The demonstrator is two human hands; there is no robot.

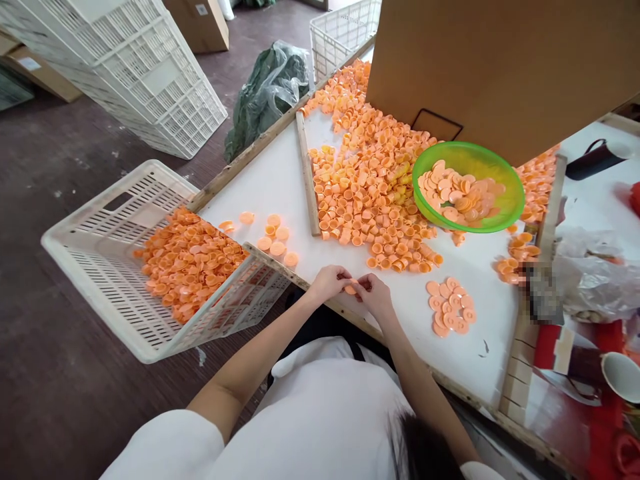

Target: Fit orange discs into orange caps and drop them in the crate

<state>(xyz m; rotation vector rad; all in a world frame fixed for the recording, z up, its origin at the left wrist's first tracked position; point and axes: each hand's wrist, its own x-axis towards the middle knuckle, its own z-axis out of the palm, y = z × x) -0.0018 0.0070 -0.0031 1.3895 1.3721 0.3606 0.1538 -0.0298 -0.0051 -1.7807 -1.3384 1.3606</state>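
Observation:
My left hand and my right hand meet over the front edge of the white table. Between their fingertips they pinch a small orange plastic cap; whether it is one piece or two pressed together is too small to tell. To the right of my hands lies a loose cluster of flat orange discs. Beyond them spreads a heap of orange cup-shaped caps. A green bowl holding more flat orange discs rests on that heap. Left of my hands, several caps lie on the tabletop.
A white slotted crate with many orange caps stands against the table's left edge. Wooden strips border and divide the tabletop. A large cardboard box rises at the back. Stacked crates, a dark mug and plastic bags stand around.

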